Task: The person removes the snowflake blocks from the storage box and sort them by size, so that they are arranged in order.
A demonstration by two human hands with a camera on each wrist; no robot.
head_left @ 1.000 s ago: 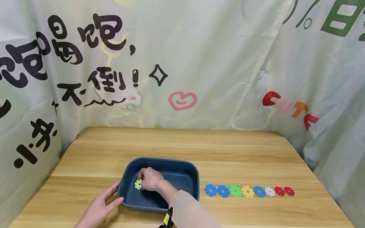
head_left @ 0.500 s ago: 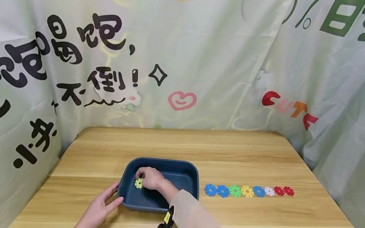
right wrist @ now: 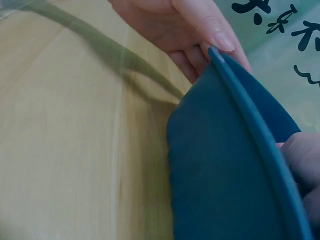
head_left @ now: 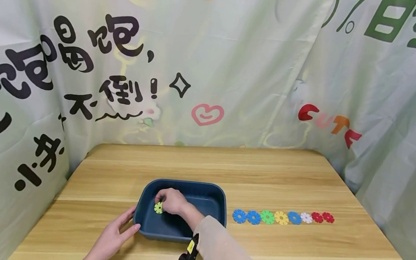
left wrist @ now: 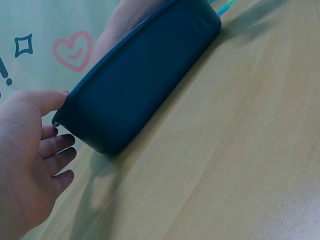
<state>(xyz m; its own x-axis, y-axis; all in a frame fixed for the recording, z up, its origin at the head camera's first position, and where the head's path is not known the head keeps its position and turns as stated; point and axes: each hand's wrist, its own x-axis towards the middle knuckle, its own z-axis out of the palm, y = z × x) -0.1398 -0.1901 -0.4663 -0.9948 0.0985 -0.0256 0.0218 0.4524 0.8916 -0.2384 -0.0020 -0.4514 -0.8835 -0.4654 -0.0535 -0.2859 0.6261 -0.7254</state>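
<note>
In the head view, my right hand (head_left: 173, 201) reaches into a dark blue plastic bin (head_left: 198, 240). Its curled fingers hold a yellow-green snowflake disc (head_left: 158, 208) near the bin's left inner wall; the fingertips are partly hidden. My left hand (head_left: 112, 234) is at the bin's front left corner. In the left wrist view, its thumb touches the rim while the other fingers (left wrist: 59, 161) spread loosely outside the wall. The right wrist view shows the bin's outer wall (right wrist: 220, 165), with part of the right hand behind the rim.
Right of the bin, several snowflake discs lie in a row on the wooden table (head_left: 274, 259): blue (head_left: 239, 216), green (head_left: 267, 217), yellow (head_left: 281, 217), white (head_left: 306, 217) and red (head_left: 328, 217). Printed curtains (head_left: 248, 88) close off the table's back and sides.
My right hand, with the yellow-green snowflake disc, has shifted slightly toward the back of the bin. The left hand and the row of discs stay in place.
</note>
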